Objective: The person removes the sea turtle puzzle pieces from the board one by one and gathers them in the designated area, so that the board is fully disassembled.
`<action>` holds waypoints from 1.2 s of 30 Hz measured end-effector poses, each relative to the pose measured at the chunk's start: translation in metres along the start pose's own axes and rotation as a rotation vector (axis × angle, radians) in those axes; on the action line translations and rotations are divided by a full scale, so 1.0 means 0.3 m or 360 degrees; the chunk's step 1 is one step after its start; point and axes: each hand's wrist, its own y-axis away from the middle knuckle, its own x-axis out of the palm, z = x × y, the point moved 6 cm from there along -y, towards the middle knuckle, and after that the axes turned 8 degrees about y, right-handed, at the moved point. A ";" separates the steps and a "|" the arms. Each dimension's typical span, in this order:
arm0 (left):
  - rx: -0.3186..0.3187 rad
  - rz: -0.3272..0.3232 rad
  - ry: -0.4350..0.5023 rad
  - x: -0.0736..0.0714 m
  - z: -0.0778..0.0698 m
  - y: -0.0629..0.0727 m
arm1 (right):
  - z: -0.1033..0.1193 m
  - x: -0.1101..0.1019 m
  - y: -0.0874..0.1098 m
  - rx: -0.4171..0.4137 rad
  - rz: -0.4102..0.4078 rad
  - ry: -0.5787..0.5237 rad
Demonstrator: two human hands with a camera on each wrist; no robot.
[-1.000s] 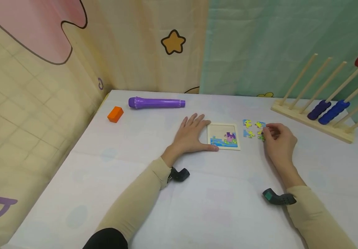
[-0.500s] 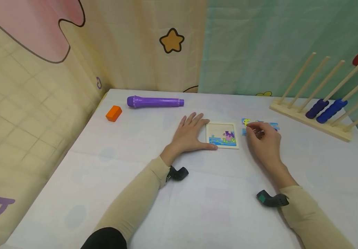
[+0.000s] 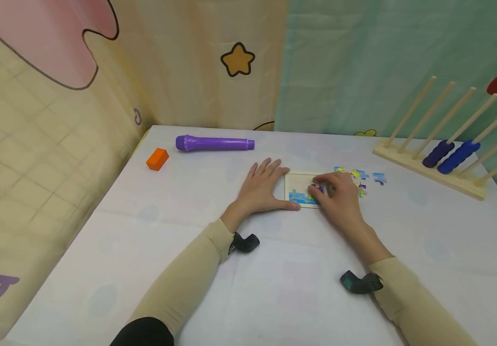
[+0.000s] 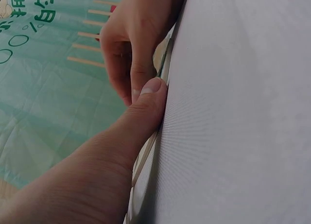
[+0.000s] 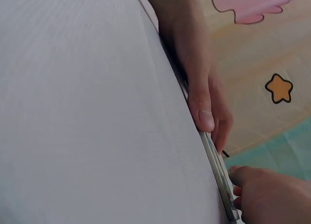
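Puzzle frame [image 3: 295, 181] lay part-filled, loose pieces [image 3: 379, 176] unplaced; left hand [image 3: 259, 191] spread wide, right hand [image 3: 342, 196] narrowed, its hold unclear.

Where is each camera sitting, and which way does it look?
Head: worn on the head, looking forward and down at the table and puzzle frame; both sleeved arms, left hand and right hand show.
Left wrist: worn there, looking past the left thumb toward the right hand, with a green curtain behind.
Right wrist: worn there, looking across the table at the left hand; part of the right hand shows at lower right.
Shared: head and right wrist views both show the orange star.
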 end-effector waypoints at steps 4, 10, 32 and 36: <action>0.0001 0.0001 0.0016 -0.001 0.001 0.008 | 0.014 0.015 0.003 -0.0049 0.0012 0.0048; -0.0025 -0.0012 0.0014 -0.010 0.016 0.030 | 0.031 0.033 0.009 -0.0074 0.0035 0.0049; 0.0009 -0.0016 0.0044 -0.005 -0.008 -0.005 | 0.005 0.019 -0.007 -0.0022 0.0094 0.0092; -0.0011 -0.0006 0.0046 -0.006 -0.005 -0.001 | 0.009 0.020 -0.009 -0.0033 0.0099 0.0070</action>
